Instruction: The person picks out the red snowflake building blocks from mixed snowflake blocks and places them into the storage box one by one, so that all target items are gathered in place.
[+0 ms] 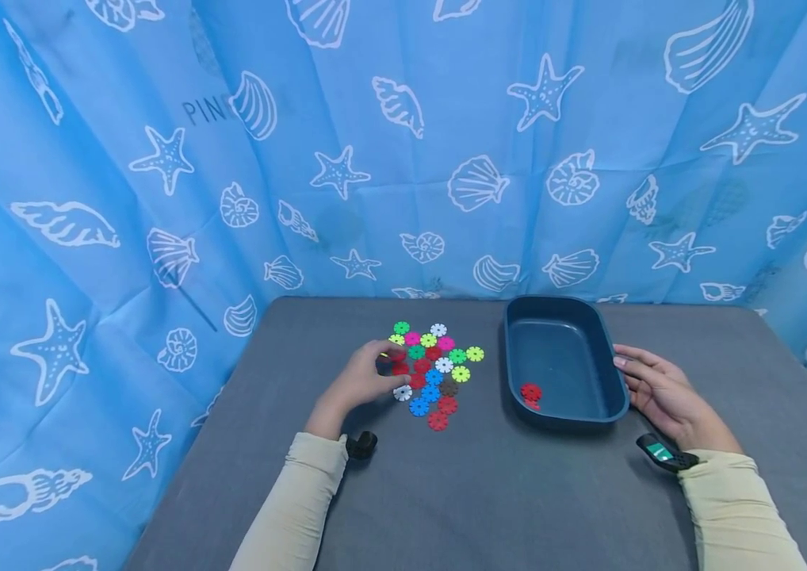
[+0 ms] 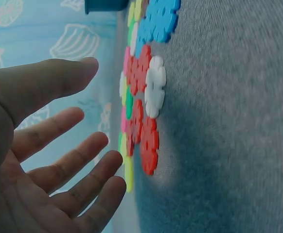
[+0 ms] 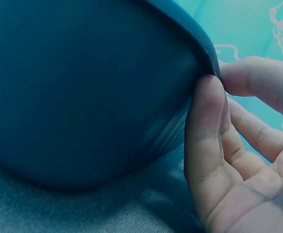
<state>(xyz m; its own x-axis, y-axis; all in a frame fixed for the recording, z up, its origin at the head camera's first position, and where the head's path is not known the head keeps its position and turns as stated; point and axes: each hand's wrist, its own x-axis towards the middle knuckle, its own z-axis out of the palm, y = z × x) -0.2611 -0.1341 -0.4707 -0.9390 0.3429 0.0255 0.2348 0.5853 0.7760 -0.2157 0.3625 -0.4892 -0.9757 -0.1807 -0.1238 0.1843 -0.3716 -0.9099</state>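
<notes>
My left hand (image 1: 366,377) reaches over the left side of a group of colourful notched plastic discs (image 1: 430,393). Its thumb and fingers are spread apart, and in the left wrist view the hand (image 2: 68,160) holds nothing beside the red disc (image 2: 150,145) and white disc (image 2: 155,87). To the right stands a dark blue rectangular tub (image 1: 564,373), with red discs (image 1: 531,392) in its near left corner. My right hand (image 1: 667,396) is at the tub's right side. In the right wrist view its thumb and a finger (image 3: 207,116) pinch the rim.
A grey cloth covers the table (image 1: 489,500). Behind and to the left hangs a blue curtain (image 1: 389,174) with white shells and starfish. Each wrist wears a small black device (image 1: 663,454).
</notes>
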